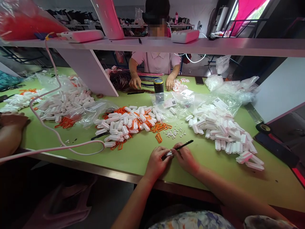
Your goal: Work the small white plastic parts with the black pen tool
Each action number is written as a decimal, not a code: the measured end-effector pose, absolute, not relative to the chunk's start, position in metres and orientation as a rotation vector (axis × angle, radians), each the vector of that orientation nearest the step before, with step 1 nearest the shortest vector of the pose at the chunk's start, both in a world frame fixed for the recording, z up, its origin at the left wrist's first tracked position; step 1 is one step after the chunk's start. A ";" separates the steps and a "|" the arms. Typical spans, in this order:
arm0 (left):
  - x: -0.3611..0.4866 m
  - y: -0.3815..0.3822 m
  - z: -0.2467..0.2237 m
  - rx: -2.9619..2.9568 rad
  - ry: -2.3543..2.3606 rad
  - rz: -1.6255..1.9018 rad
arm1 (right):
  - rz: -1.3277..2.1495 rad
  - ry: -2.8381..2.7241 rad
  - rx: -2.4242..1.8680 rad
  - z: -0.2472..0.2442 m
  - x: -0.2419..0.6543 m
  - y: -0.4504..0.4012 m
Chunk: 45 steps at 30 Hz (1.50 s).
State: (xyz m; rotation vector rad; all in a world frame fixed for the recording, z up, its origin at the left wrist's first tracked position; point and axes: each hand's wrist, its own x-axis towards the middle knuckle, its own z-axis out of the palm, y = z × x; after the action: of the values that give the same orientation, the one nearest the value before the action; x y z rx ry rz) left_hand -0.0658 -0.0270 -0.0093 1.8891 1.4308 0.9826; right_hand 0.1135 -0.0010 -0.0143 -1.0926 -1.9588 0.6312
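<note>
My left hand (156, 163) and my right hand (187, 160) meet near the table's front edge, fingers closed. Between them is a small white piece (169, 153), pinched by my left fingers, with something dark beside it. A thin black stick-like piece (184, 145) sticks out to the upper right from my right fingers; its kind is unclear. Just beyond my hands lie tiny white parts (175, 133) and orange rectangular loops (158, 137). White plastic pieces (124, 122) mixed with orange loops are heaped to the left, and a larger white heap (221, 128) is on the right.
A black can (159, 86) stands behind clear plastic bags (181, 106). Across the green table a co-worker (157, 62) has both hands on it. A shelf (147, 44) spans above. A pink-white cable (78, 147) loops at left, near another person's hand (14, 120).
</note>
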 end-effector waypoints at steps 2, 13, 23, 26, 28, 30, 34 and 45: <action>-0.066 -0.027 -0.008 1.887 1.434 0.975 | 0.606 -1.996 -1.081 -0.012 0.113 -0.001; -0.066 -0.027 -0.009 1.899 1.418 0.966 | 0.631 -1.944 -1.068 -0.015 0.114 -0.004; -0.066 -0.027 -0.007 1.902 1.412 0.977 | 0.652 -1.938 -1.117 -0.015 0.114 -0.004; -0.066 -0.027 -0.008 1.901 1.417 0.979 | 0.604 -1.953 -1.096 -0.013 0.112 -0.003; -0.066 -0.028 -0.008 1.896 1.421 0.986 | 0.564 -1.999 -1.083 -0.009 0.110 -0.004; -0.066 -0.028 -0.007 1.888 1.429 0.986 | 0.545 -2.057 -1.084 -0.005 0.109 -0.005; -0.065 -0.029 -0.003 1.880 1.443 0.969 | 0.628 -2.005 -1.086 -0.004 0.112 -0.007; -0.065 -0.030 -0.003 1.870 1.459 0.968 | 0.737 -1.903 -1.063 -0.012 0.115 -0.006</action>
State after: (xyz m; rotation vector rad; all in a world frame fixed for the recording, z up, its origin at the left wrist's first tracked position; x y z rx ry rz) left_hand -0.0650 -0.0304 -0.0028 1.8697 1.4593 0.9679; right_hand 0.1154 -0.0058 -0.0123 -1.0629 -1.9030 0.7370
